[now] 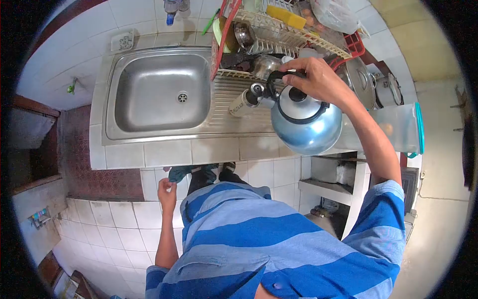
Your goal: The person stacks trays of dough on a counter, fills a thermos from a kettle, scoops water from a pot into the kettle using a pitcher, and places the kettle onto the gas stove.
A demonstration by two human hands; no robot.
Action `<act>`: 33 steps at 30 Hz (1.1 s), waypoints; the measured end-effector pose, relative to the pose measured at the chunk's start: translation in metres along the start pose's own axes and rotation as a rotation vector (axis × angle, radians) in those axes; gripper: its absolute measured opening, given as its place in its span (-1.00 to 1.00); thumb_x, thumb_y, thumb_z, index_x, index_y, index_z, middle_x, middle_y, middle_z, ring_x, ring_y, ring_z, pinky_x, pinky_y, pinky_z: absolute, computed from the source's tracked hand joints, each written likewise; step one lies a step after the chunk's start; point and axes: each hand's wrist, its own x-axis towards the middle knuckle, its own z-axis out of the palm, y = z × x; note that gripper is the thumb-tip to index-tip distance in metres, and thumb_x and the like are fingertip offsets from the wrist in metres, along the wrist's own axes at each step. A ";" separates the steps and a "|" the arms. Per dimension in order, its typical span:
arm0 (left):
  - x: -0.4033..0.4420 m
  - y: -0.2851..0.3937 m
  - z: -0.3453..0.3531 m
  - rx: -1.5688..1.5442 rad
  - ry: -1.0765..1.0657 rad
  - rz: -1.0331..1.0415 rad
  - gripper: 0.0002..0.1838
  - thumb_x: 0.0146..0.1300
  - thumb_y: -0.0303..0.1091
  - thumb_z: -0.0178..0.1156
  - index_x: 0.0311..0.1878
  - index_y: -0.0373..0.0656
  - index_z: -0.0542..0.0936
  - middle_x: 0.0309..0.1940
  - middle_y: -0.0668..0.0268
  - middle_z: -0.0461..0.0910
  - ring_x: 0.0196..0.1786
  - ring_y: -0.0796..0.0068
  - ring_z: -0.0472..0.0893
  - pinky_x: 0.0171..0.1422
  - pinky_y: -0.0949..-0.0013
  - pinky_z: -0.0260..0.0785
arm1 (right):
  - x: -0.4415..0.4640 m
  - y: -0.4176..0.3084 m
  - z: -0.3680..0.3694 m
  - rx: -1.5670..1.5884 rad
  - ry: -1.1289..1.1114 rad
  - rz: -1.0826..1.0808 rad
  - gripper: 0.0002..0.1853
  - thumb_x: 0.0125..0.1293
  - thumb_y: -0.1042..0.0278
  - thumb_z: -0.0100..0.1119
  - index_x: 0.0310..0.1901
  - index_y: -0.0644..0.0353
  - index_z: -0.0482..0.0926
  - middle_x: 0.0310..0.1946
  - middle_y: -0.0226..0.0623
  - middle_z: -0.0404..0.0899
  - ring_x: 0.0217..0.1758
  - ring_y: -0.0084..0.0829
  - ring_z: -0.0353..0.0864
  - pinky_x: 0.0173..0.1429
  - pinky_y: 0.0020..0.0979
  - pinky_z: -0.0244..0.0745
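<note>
My right hand (314, 79) is closed around the black handle of a shiny blue-silver whistling kettle (306, 130). The kettle is over the right end of the drainboard; whether its base touches anything is hidden. Its spout (257, 89) points left, by the top of a cream cylindrical container (241, 105) with dark lettering on its side. My left hand (168, 193) hangs low by my left side, below the counter's front edge. Its fingers are loosely curled and a little apart, with nothing visible in them.
A steel sink (159, 127) lies left of the ribbed drainboard (224, 119). Behind stands a dish rack (279, 25) with bowls and a yellow sponge-like block (286, 17). On the right are metal pots (358, 79) and a clear container with a teal lid (420, 128). A tap (170, 10) is above.
</note>
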 end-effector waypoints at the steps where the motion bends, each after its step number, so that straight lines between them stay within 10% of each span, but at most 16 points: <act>1: -0.006 -0.018 -0.007 -0.060 -0.043 -0.096 -0.67 0.17 -0.47 0.37 0.00 -0.27 0.55 -0.28 0.26 0.61 -0.20 0.45 0.57 0.01 0.37 0.45 | 0.003 -0.001 -0.001 -0.039 -0.018 -0.011 -0.68 0.29 0.32 0.33 0.04 0.26 0.69 -0.20 -0.09 0.73 -0.20 -0.32 0.69 -0.08 -0.30 0.53; 12: -0.058 -0.145 -0.027 -0.004 -0.148 -0.302 -0.63 0.15 -0.37 0.37 -0.01 -0.30 0.56 -0.33 0.25 0.60 -0.26 0.48 0.57 -0.11 0.42 0.44 | 0.024 -0.017 -0.001 -0.163 -0.058 -0.021 -0.71 0.27 0.30 0.33 -0.02 0.26 0.70 -0.34 -0.05 0.72 -0.23 -0.28 0.72 -0.10 -0.27 0.55; 14: -0.056 -0.114 -0.032 -0.273 -0.120 -0.686 -0.66 0.15 -0.40 0.37 -0.02 -0.25 0.54 -0.42 0.34 0.56 -0.37 0.56 0.51 -0.26 0.46 0.38 | 0.027 -0.018 -0.001 -0.159 -0.078 -0.003 -0.70 0.26 0.30 0.32 -0.03 0.26 0.70 -0.33 -0.04 0.73 -0.19 -0.24 0.74 -0.06 -0.26 0.56; 33: -0.063 -0.150 -0.041 -0.321 -0.132 -0.685 -0.67 0.18 -0.40 0.32 0.00 -0.24 0.53 -0.46 0.35 0.55 -0.46 0.59 0.47 -0.40 0.46 0.31 | 0.062 -0.028 0.009 -0.373 -0.208 -0.075 -0.69 0.17 0.30 0.35 -0.04 0.18 0.73 -0.14 -0.01 0.73 -0.01 -0.05 0.71 0.15 -0.18 0.57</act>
